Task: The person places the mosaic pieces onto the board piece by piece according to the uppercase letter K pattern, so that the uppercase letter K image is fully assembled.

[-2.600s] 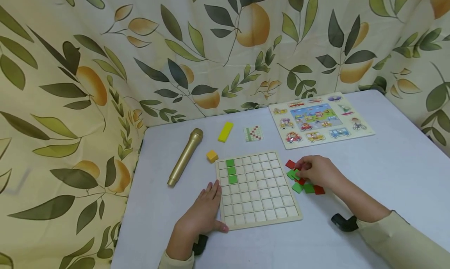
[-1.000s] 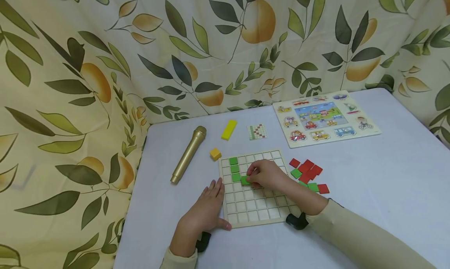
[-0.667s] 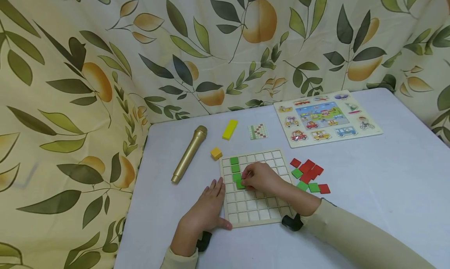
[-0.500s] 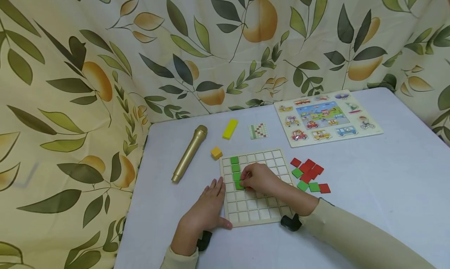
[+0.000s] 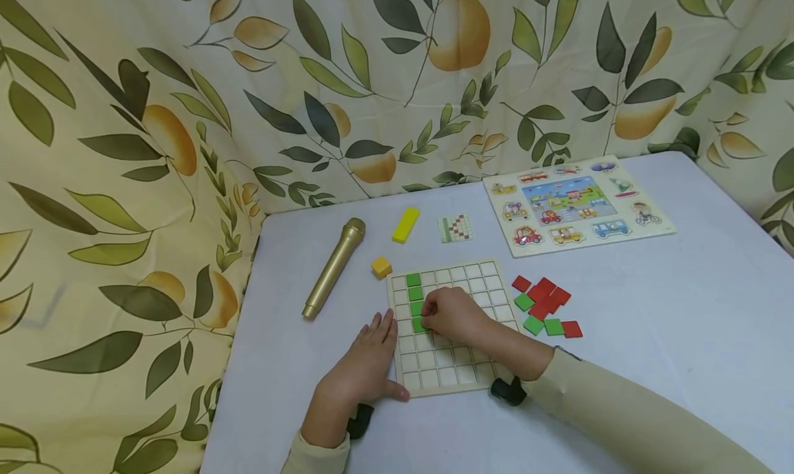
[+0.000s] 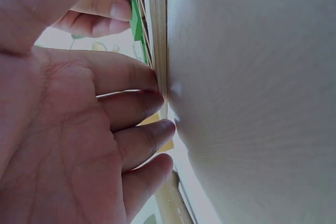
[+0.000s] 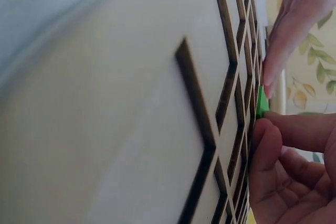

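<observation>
My left hand [image 5: 366, 364] lies with fingers straight along the left edge of a wooden grid board [image 5: 462, 384], thumb at its near corner. Over the board my right hand [image 5: 455, 315] pinches a green square tile [image 5: 419, 324] between thumb and fingertips. This tile sits at the bottom of a column of green tiles [image 5: 415, 294] in the second column from the left. The right wrist view shows the pinched tile [image 7: 262, 103] slightly tilted against the grid. From the left wrist, my left fingertips [image 6: 167, 127] are seen right at the board's wooden edge [image 6: 159, 35].
Loose red tiles [image 5: 546, 288] and green tiles [image 5: 554, 326] lie right of the board. Behind it are a small pattern card [image 5: 455, 229], a yellow block [image 5: 406, 225] and an orange cube [image 5: 381, 267]. A gold microphone [image 5: 333, 271] lies left; a picture puzzle [image 5: 579, 236] lies back right.
My right hand has taken a green tile from the loose tiles, carried it left over the board and lowered it under the green column. My left hand has stayed at the board's edge.
</observation>
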The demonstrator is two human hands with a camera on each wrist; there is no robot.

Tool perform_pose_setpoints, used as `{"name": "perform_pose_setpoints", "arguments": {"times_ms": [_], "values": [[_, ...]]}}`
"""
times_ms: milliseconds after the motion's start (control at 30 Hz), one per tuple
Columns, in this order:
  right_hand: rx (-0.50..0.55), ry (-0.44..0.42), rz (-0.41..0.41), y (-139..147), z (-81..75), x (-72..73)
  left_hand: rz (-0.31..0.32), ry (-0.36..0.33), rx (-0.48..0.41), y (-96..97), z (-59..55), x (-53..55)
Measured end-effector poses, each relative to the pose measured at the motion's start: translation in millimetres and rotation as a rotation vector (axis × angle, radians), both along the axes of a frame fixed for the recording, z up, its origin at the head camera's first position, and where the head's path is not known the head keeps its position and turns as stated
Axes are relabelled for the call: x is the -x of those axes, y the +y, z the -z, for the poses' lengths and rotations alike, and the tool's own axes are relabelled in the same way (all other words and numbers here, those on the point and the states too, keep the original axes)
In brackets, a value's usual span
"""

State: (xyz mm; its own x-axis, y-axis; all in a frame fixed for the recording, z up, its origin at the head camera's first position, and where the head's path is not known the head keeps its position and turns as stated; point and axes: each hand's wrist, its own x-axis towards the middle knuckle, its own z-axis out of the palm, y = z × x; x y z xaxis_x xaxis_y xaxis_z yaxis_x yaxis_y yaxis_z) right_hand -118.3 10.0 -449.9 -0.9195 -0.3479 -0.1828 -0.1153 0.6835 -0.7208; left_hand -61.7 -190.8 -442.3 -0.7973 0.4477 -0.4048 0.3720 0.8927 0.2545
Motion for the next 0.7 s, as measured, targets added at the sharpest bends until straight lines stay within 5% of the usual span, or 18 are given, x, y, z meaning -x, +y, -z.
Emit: {"name": "perform_pose_setpoints", "arguments": {"times_ms": [333, 700], "values": [[-0.038, 0.063, 0.005, -2.9, 3.6, -0.7, -0.004, 0.006, 0.009, 0.3, 1.1, 0.4], [0.022, 0.003, 0.041, 24.1, -0.9, -2.6, -0.005, 0.005, 0.001, 0.6, 1.8, -0.7]]}}
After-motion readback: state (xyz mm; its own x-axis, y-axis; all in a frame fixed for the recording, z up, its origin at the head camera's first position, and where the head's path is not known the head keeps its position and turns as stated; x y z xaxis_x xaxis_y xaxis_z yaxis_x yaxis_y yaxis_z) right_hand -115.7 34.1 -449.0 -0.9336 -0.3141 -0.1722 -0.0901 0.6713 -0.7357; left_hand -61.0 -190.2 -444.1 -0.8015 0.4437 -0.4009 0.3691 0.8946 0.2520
